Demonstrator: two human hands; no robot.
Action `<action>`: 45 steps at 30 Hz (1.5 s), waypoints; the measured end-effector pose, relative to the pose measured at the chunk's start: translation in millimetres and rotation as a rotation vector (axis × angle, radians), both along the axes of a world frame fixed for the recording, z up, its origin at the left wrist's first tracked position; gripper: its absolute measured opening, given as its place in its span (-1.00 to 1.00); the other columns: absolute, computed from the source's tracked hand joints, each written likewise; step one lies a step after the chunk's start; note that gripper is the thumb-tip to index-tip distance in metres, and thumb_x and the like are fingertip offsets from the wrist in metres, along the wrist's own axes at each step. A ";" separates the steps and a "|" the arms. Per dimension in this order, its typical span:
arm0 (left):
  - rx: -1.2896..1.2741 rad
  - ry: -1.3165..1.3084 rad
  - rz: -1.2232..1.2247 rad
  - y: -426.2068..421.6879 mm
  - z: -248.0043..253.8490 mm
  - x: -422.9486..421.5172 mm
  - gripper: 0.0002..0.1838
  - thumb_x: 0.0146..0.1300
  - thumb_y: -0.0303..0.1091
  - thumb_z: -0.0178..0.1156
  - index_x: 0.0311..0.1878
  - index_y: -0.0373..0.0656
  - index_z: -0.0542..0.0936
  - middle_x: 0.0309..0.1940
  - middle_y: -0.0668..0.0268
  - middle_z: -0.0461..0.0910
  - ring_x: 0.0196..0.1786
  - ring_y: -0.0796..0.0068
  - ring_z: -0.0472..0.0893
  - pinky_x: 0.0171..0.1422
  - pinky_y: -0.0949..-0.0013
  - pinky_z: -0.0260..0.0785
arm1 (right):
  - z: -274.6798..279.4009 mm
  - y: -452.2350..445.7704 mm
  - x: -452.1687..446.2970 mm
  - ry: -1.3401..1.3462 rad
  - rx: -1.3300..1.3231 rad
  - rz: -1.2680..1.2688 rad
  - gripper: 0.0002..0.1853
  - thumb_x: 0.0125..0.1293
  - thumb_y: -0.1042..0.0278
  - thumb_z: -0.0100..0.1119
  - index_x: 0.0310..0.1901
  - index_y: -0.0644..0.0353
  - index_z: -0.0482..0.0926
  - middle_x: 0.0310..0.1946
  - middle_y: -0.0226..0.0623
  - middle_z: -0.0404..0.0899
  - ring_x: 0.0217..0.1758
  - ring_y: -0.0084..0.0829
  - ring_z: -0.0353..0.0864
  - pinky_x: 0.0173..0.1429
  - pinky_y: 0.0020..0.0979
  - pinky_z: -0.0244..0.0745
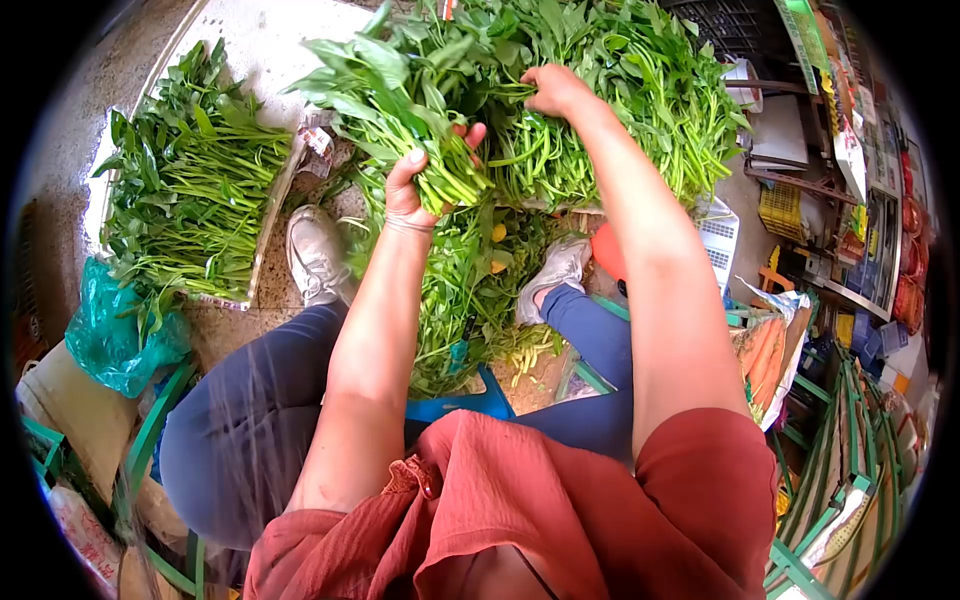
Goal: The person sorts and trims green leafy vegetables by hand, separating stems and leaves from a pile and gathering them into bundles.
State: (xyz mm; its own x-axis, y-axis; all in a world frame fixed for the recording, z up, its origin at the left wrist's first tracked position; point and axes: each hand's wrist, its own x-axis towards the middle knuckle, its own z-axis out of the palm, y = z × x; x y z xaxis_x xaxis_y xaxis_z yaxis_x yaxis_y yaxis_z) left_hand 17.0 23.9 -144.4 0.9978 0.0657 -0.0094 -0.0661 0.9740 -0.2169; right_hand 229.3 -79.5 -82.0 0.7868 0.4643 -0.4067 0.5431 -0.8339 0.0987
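A bunch of leafy green stems point(400, 120) is held up in my left hand point(425, 180), its thumb and fingers wrapped round the stalks and the leaves pointing up and left. My right hand point(555, 92) reaches into the large pile of greens point(640, 110) beyond it, fingers bent against the stems; leaves hide part of what they grip. Another pile of greens point(195, 200) lies in rows on a light board at the left. Loose leaves and stems point(450, 290) lie on the floor between my feet.
A teal plastic bag point(125, 325) sits at the left by a green metal frame point(150, 430). Something blue point(465, 400) is under the loose leaves. At the right are a red round object point(608, 250), a bag of carrots point(768, 360), a yellow crate point(782, 210) and shelves of goods.
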 end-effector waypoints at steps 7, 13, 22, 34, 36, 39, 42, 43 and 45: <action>-0.122 0.026 0.116 3.6 -4.1 1.5 -0.44 -0.10 -0.29 0.23 0.05 -0.23 0.40 0.02 0.25 0.45 0.19 0.25 0.33 0.37 0.03 -0.03 | 20.9 -11.3 36.8 -0.010 0.438 -0.122 -0.69 0.01 0.02 0.26 -0.27 0.01 0.64 -0.54 -0.46 0.57 -0.44 -0.51 0.51 -0.24 -0.45 0.39; -0.224 0.068 0.072 -1.9 1.5 2.2 -0.44 -0.12 -0.39 0.22 0.04 -0.31 0.36 -0.06 0.20 0.45 0.01 0.26 0.44 0.38 0.02 -0.06 | 72.4 -53.0 30.2 0.143 0.827 -0.297 -0.65 -0.07 0.12 0.36 -0.27 0.13 0.64 -0.39 -0.44 0.63 -0.37 -0.60 0.55 -0.19 -0.59 0.41; -0.231 -0.006 0.104 -5.8 10.5 6.9 -0.39 -0.14 -0.39 0.22 0.06 -0.31 0.29 -0.05 0.17 0.40 -0.09 0.30 0.45 0.18 0.10 0.22 | 60.1 -40.2 18.1 0.105 0.679 -0.279 -0.59 0.02 0.27 0.27 -0.03 0.07 0.51 -0.28 -0.30 0.61 -0.30 -0.52 0.59 -0.15 -0.50 0.47; -0.040 -0.036 0.008 -11.7 34.7 16.9 -0.36 -0.11 -0.39 0.20 0.10 -0.41 0.27 0.10 0.04 0.33 0.06 0.23 0.41 0.27 0.16 0.16 | 37.1 -94.1 -106.3 -0.434 0.489 -0.419 -0.72 0.05 0.01 0.19 -0.53 0.05 0.60 -0.62 -0.28 0.56 -0.59 -0.35 0.52 -0.50 -0.34 0.36; 0.042 -0.028 -0.045 -13.7 35.2 15.8 -0.38 -0.09 -0.35 0.19 0.08 -0.41 0.31 0.02 0.09 0.41 0.13 0.22 0.37 0.34 0.17 0.06 | 32.6 -78.3 -112.9 -0.374 0.400 -0.402 -0.62 0.04 -0.08 0.19 -0.59 0.10 0.55 -0.70 -0.35 0.48 -0.66 -0.46 0.44 -0.58 -0.38 0.30; 0.031 -0.004 -0.041 -19.6 35.7 17.6 -0.43 -0.08 -0.34 0.18 0.04 -0.40 0.36 -0.03 0.10 0.45 0.11 0.22 0.38 0.34 0.18 0.07 | 31.2 -52.8 -110.4 -0.120 0.056 -0.518 -0.58 -0.02 -0.13 0.21 -0.62 0.12 0.55 -0.61 -0.19 0.55 -0.51 -0.28 0.56 -0.37 -0.30 0.42; 0.050 0.037 -0.070 -26.3 32.2 19.7 -0.48 -0.07 -0.34 0.16 0.00 -0.41 0.38 -0.07 0.12 0.48 0.06 0.22 0.41 0.32 0.16 0.10 | -0.3 -69.1 -101.1 -0.257 0.219 -0.522 -0.57 -0.04 -0.12 0.24 -0.63 0.14 0.55 -0.56 -0.18 0.56 -0.45 -0.28 0.57 -0.30 -0.31 0.44; 0.058 0.077 -0.084 -28.5 30.3 19.7 -0.48 -0.08 -0.34 0.16 -0.01 -0.41 0.38 -0.08 0.12 0.48 0.05 0.22 0.42 0.31 0.15 0.12 | 6.3 -71.3 -102.2 -0.173 0.298 -0.656 -0.58 -0.06 -0.11 0.26 -0.59 0.15 0.55 -0.53 -0.17 0.57 -0.42 -0.27 0.58 -0.27 -0.31 0.44; 0.067 0.103 -0.093 -34.3 24.6 18.9 -0.49 -0.07 -0.35 0.16 -0.01 -0.41 0.38 -0.09 0.12 0.48 0.02 0.22 0.43 0.29 0.13 0.14 | 15.4 -73.6 -108.2 -0.088 0.371 -0.794 -0.58 -0.08 -0.11 0.28 -0.56 0.16 0.56 -0.50 -0.17 0.58 -0.39 -0.27 0.58 -0.24 -0.32 0.45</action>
